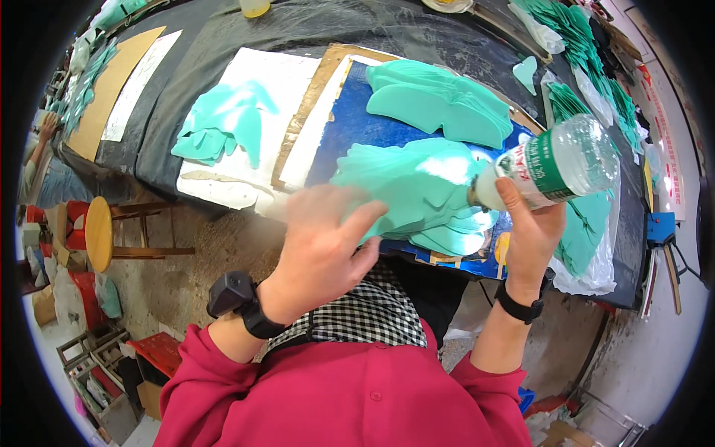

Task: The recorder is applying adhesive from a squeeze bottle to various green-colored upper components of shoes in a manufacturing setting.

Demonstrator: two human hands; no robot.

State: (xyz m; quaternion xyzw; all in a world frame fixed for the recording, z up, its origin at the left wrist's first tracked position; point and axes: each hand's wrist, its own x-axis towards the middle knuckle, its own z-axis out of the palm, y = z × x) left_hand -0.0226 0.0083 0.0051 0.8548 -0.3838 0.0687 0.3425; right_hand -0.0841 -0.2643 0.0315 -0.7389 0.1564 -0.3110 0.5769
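Observation:
In my right hand point(532, 235) is a clear plastic bottle point(588, 153) with a green and white label and pale contents. It is tipped on its side, its dark-stained neck pointing left over a fanned pile of mint-green cut sheets point(417, 175). That pile lies on a blue board point(344, 123) at the table's near edge. Close to the pile's left side, my left hand point(320, 242) is held with thumb and forefinger apart; its other fingers are smeared by motion. I see nothing in it. Whether it touches the sheets I cannot tell.
Another stack of green sheets point(439, 100) lies behind, and a smaller heap point(227, 123) rests on white board at left. More green pieces point(577, 231) lie in plastic at right. A wooden stool point(100, 235) stands left of the table. At far left another person's hand point(49, 125) shows.

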